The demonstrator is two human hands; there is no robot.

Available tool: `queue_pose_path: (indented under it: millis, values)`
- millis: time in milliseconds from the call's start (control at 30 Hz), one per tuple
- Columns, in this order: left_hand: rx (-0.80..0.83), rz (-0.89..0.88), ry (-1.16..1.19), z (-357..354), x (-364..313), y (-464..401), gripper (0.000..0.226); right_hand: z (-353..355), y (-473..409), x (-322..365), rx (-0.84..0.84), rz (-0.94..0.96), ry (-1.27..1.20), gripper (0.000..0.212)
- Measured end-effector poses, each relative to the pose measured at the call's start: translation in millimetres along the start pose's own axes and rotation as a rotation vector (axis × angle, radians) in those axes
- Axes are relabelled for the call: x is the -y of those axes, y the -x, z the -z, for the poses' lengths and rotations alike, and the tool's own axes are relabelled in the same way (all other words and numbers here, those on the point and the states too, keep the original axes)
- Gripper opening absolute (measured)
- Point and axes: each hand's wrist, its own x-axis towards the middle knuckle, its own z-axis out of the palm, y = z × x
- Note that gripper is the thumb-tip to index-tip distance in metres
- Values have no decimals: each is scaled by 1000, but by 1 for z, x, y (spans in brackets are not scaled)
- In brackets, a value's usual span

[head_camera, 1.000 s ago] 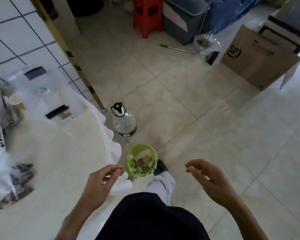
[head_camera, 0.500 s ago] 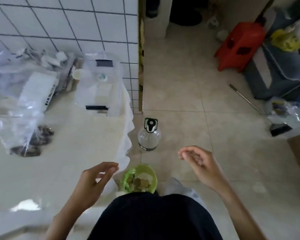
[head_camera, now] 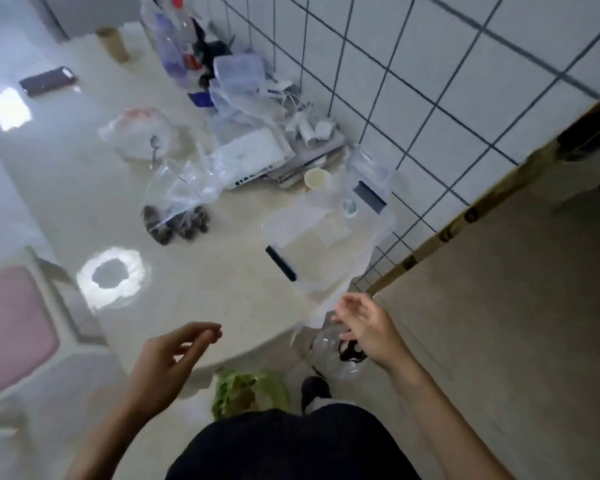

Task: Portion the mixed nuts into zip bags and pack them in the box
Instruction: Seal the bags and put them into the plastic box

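Clear zip bags (head_camera: 179,206) with dark nuts in their bottoms lie on the white table (head_camera: 201,292). A clear plastic box (head_camera: 321,244) with black latches stands near the table's right edge by the tiled wall. A green bowl (head_camera: 250,393) holding mixed nuts sits low, below the table edge near my body. My left hand (head_camera: 168,365) hovers over the table's near edge with fingers loosely curled, holding nothing. My right hand (head_camera: 368,327) hangs just past the box's near corner, fingers relaxed and empty.
A spoon (head_camera: 154,147) lies on a plastic bag further back. A paper cup (head_camera: 316,178), a white device (head_camera: 253,161), bottles (head_camera: 174,39) and containers crowd the wall. A phone (head_camera: 47,81) lies far left. A clear water bottle (head_camera: 336,355) stands on the floor. A pink chair (head_camera: 11,327) is left.
The view has swung left from the floor onto the table. Both hands stay empty and have risen toward the table edge, with the green bowl now lower in view.
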Motion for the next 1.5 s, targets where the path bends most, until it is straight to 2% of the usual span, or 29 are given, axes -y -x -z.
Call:
queue_pose_path:
  millis: [100, 167, 267, 433, 500, 700, 833, 967, 1100, 1300, 1433, 1500]
  values:
    - [-116, 73, 50, -23, -10, 6, 21, 18, -71, 24, 35, -181, -136, 68]
    - [-168, 111, 67, -37, -12, 14, 21, 19, -108, 30, 84, -304, -207, 74]
    - [-191, 171, 73, -52, -12, 27, 23, 7, -134, 21, 42, -369, -232, 62]
    - [-244, 243, 83, -74, -20, 51, 23, 3, -134, 13, -6, -355, -338, 65]
    - [-268, 266, 96, -81, -21, 62, 21, 7, -130, 15, 0, -363, -344, 56]
    - [-226, 351, 144, -89, -6, 127, 21, 36, -76, 6, 17, -209, -50, 27]
    - [-206, 389, 153, -81, 13, 174, 22, 24, -17, -12, 32, -73, 111, 18]
    - [-219, 372, 165, -56, 41, 217, 23, -22, 39, -37, 82, 19, 279, 13]
    - [-244, 335, 155, -16, 80, 272, 22, -91, 86, -40, 161, 137, 401, 29]
    - [-282, 361, 230, 55, 143, 369, 23, -213, 148, -49, 292, 181, 476, 24]
    - [-302, 413, 264, 86, 176, 423, 23, -288, 182, -56, 298, 194, 509, 16]
    - [-327, 427, 274, 97, 193, 440, 21, -315, 192, -56, 319, 202, 536, 24]
